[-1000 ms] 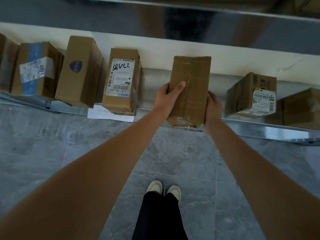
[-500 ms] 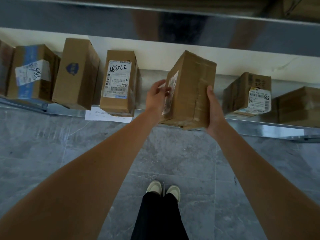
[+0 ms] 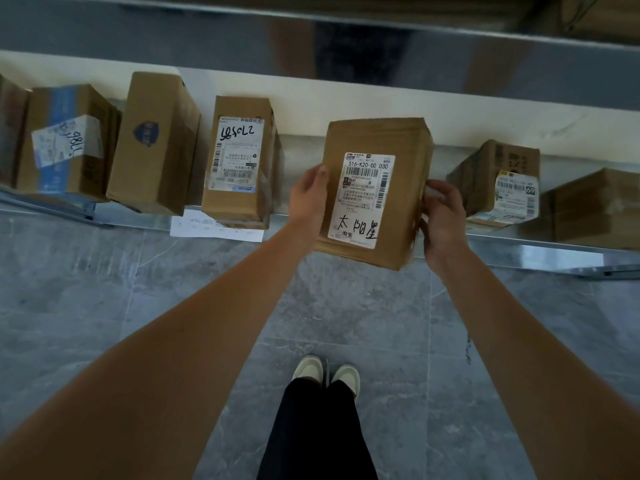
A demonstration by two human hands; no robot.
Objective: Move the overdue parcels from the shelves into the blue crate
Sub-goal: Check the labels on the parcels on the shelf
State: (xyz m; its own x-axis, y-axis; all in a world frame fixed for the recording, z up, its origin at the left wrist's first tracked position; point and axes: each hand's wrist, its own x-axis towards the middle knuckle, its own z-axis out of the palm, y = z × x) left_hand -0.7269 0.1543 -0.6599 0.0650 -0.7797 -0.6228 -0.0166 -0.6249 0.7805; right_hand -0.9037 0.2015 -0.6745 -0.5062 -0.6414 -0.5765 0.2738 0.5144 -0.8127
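The brown cardboard parcel with a white shipping label (image 3: 375, 192) sits at centre frame, held off the front edge of the metal shelf (image 3: 519, 242), label side up. The left hand (image 3: 307, 199) presses its left edge and the right hand (image 3: 441, 216) wraps fingers round its right edge, so both hands are closed on it from the sides.

That side pinch has nothing under the box as far as can be seen; a loosened squeeze would likely drop it onto the grey tiled floor (image 3: 346, 306), near the pale shoes (image 3: 325, 374).

Left of centre stands a tall brown box with a handwritten label (image 3: 239, 161), close enough to be clipped on a leftward swing. At right, a small brown box with a yellow-marked label (image 3: 502, 183) sits near the right hand. The blue crate is not in view.
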